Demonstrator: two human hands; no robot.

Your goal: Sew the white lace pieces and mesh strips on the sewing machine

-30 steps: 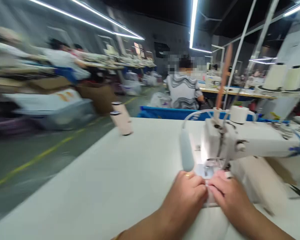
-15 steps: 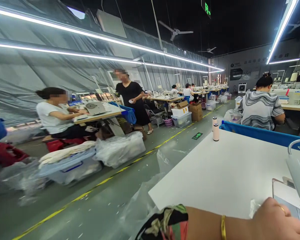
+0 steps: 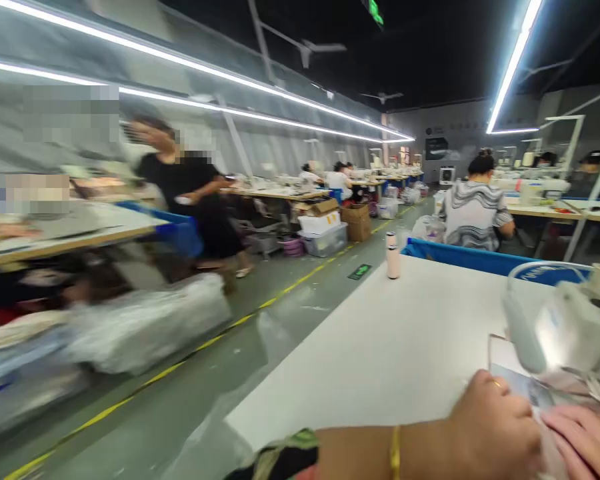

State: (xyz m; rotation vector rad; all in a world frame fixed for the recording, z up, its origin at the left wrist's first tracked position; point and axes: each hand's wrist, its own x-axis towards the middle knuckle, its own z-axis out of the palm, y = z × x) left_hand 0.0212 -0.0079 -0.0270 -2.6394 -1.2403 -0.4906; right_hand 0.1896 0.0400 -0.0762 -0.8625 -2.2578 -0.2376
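Note:
My left hand (image 3: 503, 427), with a ring and a gold bangle, rests at the lower right on the white table (image 3: 360, 353). Its fingers curl closed at the edge of a thin whitish cloth (image 3: 550, 448). Beside it my right hand (image 3: 583, 437) enters from the right edge, fingers stretched out flat over the same cloth; part of it is cut off. Just beyond both hands stands a sewing machine (image 3: 575, 327), with its plate (image 3: 517, 380) by my left knuckles. The needle area is blurred and partly hidden.
A pink bottle (image 3: 393, 259) stands at the table's far corner. Blue cloth (image 3: 470, 259) hangs along the far edge. Left of the table runs an aisle with a yellow-black line (image 3: 200, 348). Other people sit at sewing stations; a person in black (image 3: 195, 190) stands across the aisle.
The view has swung right, so the scene shifts left. My right hand and more of the sewing machine have come into view. The left hand stays by the machine plate.

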